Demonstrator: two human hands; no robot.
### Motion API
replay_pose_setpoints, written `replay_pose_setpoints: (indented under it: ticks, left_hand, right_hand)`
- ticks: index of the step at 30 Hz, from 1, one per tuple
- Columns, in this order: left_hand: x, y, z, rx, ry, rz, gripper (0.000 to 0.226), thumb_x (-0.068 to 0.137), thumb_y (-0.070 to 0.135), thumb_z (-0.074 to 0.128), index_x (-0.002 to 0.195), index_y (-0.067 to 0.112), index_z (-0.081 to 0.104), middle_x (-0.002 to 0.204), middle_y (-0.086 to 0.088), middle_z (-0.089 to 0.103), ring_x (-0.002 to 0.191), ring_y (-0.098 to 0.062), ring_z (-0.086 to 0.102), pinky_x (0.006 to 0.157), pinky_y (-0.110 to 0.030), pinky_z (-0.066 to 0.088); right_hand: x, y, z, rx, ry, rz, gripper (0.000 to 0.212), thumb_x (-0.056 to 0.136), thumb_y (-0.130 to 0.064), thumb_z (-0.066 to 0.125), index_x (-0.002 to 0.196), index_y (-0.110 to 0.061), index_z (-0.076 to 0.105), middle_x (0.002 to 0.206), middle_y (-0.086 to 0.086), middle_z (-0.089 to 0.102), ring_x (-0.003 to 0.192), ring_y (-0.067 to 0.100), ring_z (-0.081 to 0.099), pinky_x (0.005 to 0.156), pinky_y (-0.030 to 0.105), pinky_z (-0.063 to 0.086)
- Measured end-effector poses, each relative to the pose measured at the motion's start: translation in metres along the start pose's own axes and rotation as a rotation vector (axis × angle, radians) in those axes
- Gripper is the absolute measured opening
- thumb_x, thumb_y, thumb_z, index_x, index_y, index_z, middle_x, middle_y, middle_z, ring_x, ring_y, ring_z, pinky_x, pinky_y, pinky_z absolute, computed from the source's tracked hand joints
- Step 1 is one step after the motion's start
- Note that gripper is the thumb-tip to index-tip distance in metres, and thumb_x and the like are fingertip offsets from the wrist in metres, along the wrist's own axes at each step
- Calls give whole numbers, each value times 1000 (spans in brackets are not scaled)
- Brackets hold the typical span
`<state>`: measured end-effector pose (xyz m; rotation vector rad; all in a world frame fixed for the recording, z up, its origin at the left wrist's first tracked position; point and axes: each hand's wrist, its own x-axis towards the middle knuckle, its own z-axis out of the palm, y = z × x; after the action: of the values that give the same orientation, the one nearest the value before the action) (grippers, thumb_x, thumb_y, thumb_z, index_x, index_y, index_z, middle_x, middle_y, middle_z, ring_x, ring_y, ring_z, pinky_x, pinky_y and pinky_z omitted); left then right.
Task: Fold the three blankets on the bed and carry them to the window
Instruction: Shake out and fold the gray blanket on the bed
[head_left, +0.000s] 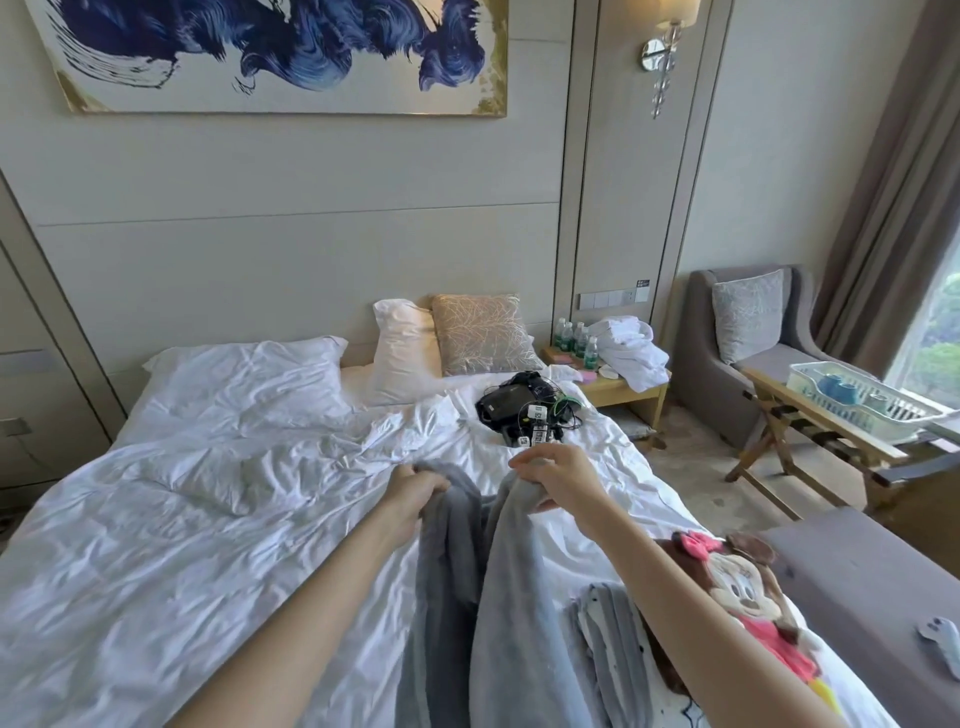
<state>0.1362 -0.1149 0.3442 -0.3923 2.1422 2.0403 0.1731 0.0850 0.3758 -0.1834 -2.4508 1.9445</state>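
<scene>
A grey fleece blanket (498, 597) hangs in front of me over the white bed (182, 545). My left hand (413, 491) grips one top corner of it and my right hand (556, 480) pinches the other, both raised at mid-bed with the cloth sagging between them. Below my right arm lies a white blanket with a cartoon mouse print (748, 613). A folded grey-and-white striped blanket (602, 639) lies beside it, partly hidden by my arm and the grey blanket. The window (930, 332) is at the far right.
Black gear with cables (524, 410) lies near the pillows (405, 353). A nightstand (623, 389) holds bottles and white towels. An armchair (748, 353), a folding rack with a white basket (852, 400) and a grey bench (872, 587) stand at the right, before the curtain.
</scene>
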Motion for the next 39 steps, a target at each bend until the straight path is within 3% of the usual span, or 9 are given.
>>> replay_pose_setpoints:
  ticks: [5,8,12,16,21,26,29,32,39]
  left_hand:
    - [-9,14,12,43,-35,96,18,82,-9,63,99,-1,64,82,-13,60,74,-22,58,61,-26,44]
    - [-17,22,15,76,-42,176,13,82,-7,64,90,3,64,87,-12,60,83,-23,58,74,-33,49]
    - [-24,30,15,109,-94,230,19,80,1,73,98,0,68,88,-8,67,82,-18,64,77,-32,54]
    - [-30,34,20,-4,-87,241,12,83,5,74,89,10,64,80,-3,63,71,-14,60,64,-23,53]
    - [-36,41,25,-99,-150,245,11,88,2,67,95,9,63,86,-8,63,74,-17,61,63,-21,53]
    - [-44,45,22,-213,-342,239,21,93,14,63,110,2,64,89,-7,69,80,-15,68,70,-22,55]
    - [-50,48,21,-165,-393,310,36,83,25,73,109,1,66,97,-7,72,92,-17,69,78,-26,56]
    - [-56,46,22,-45,-335,417,42,81,9,75,118,-4,59,109,-16,68,107,-25,65,97,-37,51]
    - [-71,50,18,272,-386,623,30,94,-5,51,121,2,62,105,-6,64,96,-11,58,86,-27,47]
  right_hand:
    - [3,-14,6,138,-71,9,17,84,2,58,89,-4,73,93,22,70,84,29,70,69,33,62]
    - [2,-19,6,228,-162,-4,37,62,3,49,92,7,70,81,17,72,78,23,73,68,30,61]
    - [5,-16,5,-15,-84,-188,26,70,12,63,92,2,71,75,6,71,74,14,69,69,27,60]
    - [8,-13,5,-130,-38,-274,8,77,-10,78,78,-8,70,67,8,72,60,16,69,61,30,56]
    - [7,-22,7,-391,96,-406,24,68,-33,82,71,-15,67,84,-1,52,74,12,51,59,27,34]
    - [5,-32,3,-404,140,-409,35,71,-28,76,59,-10,48,55,-2,42,56,14,41,54,32,27]
    - [5,-40,1,-396,109,-419,32,74,-24,75,60,-8,51,55,0,44,55,14,40,54,31,27]
    - [4,-48,-3,-420,54,-413,24,75,-21,74,69,-1,62,59,1,48,58,13,42,55,31,30]
    - [-20,-56,-16,-329,-108,-364,27,79,-23,76,79,2,67,66,4,53,64,13,46,63,29,35]
